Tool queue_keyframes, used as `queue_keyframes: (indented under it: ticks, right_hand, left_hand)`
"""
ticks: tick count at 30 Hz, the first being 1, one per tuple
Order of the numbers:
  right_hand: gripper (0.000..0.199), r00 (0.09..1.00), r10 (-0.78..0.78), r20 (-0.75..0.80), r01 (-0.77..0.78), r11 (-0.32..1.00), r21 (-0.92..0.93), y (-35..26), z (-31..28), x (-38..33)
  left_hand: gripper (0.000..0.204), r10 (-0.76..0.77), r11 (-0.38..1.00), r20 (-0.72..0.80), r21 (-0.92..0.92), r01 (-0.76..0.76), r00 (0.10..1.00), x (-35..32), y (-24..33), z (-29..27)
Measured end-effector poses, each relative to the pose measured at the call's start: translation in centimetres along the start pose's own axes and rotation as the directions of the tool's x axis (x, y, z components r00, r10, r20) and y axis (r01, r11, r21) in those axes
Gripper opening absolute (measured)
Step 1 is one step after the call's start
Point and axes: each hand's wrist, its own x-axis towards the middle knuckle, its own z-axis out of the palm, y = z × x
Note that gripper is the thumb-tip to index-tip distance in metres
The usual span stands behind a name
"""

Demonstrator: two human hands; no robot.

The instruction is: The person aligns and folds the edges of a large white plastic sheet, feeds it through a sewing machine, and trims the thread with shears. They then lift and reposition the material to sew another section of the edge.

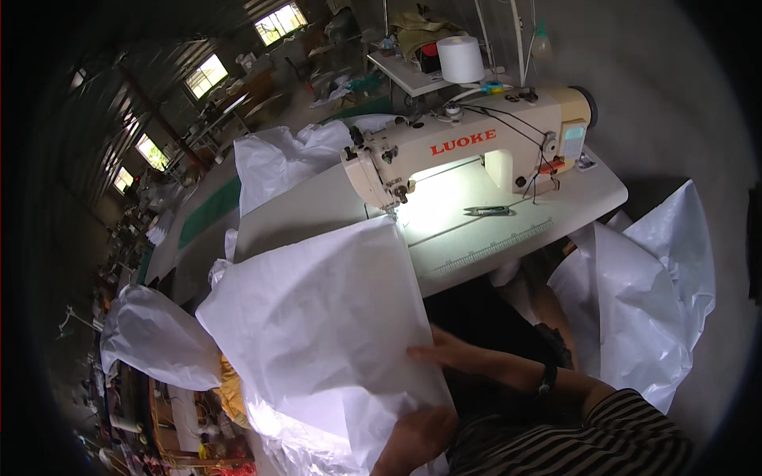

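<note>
A large white plastic sheet (317, 301) hangs from the sewing machine bed toward me, its top corner just under the needle area. My right hand (448, 351) grips the sheet's right edge, with a finger or thumb lying on the upper face and the other fingers partly hidden. Lower down, my left hand (421, 435) is closed on the same edge, its fingers curled and mostly out of sight. The cream sewing machine (476, 135) stands beyond the sheet, its lamp lighting the bed.
Small thread snips (488, 211) lie on the machine table (460, 246). A white thread cone (461, 60) stands behind the machine. More white plastic is heaped at the right (651, 293), at the left (159, 337) and behind the machine head (290, 159). Shelves with mixed goods (175, 428) stand lower left.
</note>
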Motion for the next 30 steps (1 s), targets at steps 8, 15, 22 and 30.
queue_keyframes:
  ticks: [8,15,22,30]
  right_hand:
    - [0.070,0.979,-0.127,-0.159,-0.144,0.124,-0.982,-2.9,-2.0,6.4]
    - [0.066,0.973,0.029,-0.230,-0.230,0.014,-0.973,-3.2,-1.8,5.4]
    - [0.056,0.959,-0.215,-0.187,-0.185,0.026,-0.982,-1.6,-3.4,8.2]
    - [0.051,0.968,-0.166,-0.190,-0.194,-0.008,-0.981,-1.9,-7.2,14.6]
  left_hand:
    - [0.013,0.014,0.998,0.186,-0.069,-0.001,0.982,1.3,-1.5,-1.0]
    - [0.008,0.020,0.999,0.181,-0.040,-0.013,0.983,4.3,-6.4,-0.1]
    - [0.009,-0.183,0.965,0.182,0.222,0.141,0.966,7.8,-10.9,1.2]
    - [0.010,-0.299,0.929,0.023,0.235,0.286,0.954,13.0,-16.2,2.3]
